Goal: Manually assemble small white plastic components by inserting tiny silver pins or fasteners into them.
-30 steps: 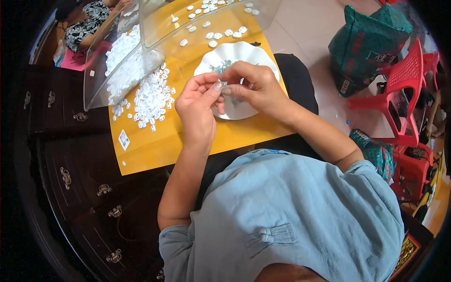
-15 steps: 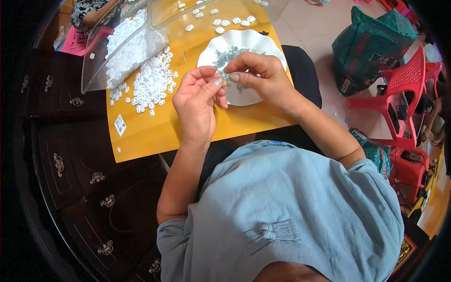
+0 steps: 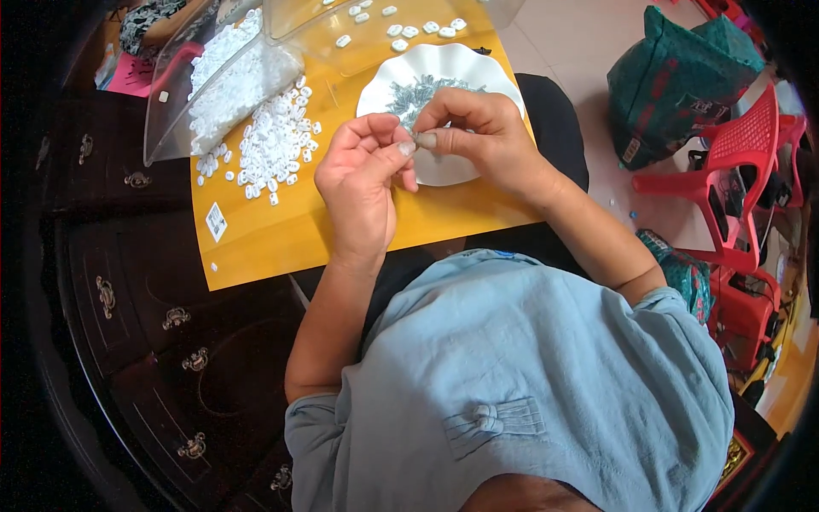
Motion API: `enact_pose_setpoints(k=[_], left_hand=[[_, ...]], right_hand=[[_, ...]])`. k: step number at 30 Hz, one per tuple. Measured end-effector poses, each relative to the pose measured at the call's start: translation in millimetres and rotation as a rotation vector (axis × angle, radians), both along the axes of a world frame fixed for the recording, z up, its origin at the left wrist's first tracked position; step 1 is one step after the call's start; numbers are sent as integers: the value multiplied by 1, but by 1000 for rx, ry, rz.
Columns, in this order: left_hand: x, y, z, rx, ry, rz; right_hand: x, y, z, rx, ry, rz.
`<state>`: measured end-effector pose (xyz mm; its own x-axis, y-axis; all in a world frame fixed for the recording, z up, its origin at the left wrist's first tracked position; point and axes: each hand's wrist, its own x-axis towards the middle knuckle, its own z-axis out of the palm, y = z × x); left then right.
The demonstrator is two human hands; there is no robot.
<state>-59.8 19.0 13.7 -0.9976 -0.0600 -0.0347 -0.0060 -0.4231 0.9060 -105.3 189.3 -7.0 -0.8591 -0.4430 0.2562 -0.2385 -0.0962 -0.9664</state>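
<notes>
My left hand point(image 3: 363, 171) and my right hand point(image 3: 478, 136) meet fingertip to fingertip above the near left part of a white wavy-rimmed plate point(image 3: 439, 175). Thumb and forefinger are pinched together on each hand. Whatever sits between them is too small to make out. On the plate lies a heap of small silvery-grey metal-looking pieces point(image 3: 409, 96), partly covered by my right hand. To the left of my left hand, a pile of small white oval pieces with dark marks point(image 3: 269, 149) spreads over the yellow table point(image 3: 281, 243).
A clear plastic bin point(image 3: 158, 128) with a bag of white pieces point(image 3: 247, 90) stands at the far left. Beyond the plate, a clear tray has several white pieces point(image 3: 409, 32) in or near it. Dark drawers point(image 3: 111, 222) flank the left; a red chair point(image 3: 742, 162) and green bag point(image 3: 674, 94) stand right.
My fingertips have drawn closer and now touch. The view has shifted slightly, so the table and plate sit a little higher in it.
</notes>
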Motion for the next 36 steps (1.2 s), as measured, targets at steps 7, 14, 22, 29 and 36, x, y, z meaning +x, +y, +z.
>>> enact_pose_setpoints(k=[7,14,22,29,36], left_hand=[[-3,3,-4,-271,25,31],[-6,7,-2,-163,-121,-63],[-8,9,0,-4,-186,-90],[-10,8,1,18,-210,-106],[-9,1,3,128,-308,-183]], right_hand=[[-3,4,-2,-3,-25,-34],[-3,5,-5,-108,-49,-34],[-3,6,-4,-78,-57,-53],[-4,3,-8,11,148,-142],[-1,3,-5,121,403,-165]])
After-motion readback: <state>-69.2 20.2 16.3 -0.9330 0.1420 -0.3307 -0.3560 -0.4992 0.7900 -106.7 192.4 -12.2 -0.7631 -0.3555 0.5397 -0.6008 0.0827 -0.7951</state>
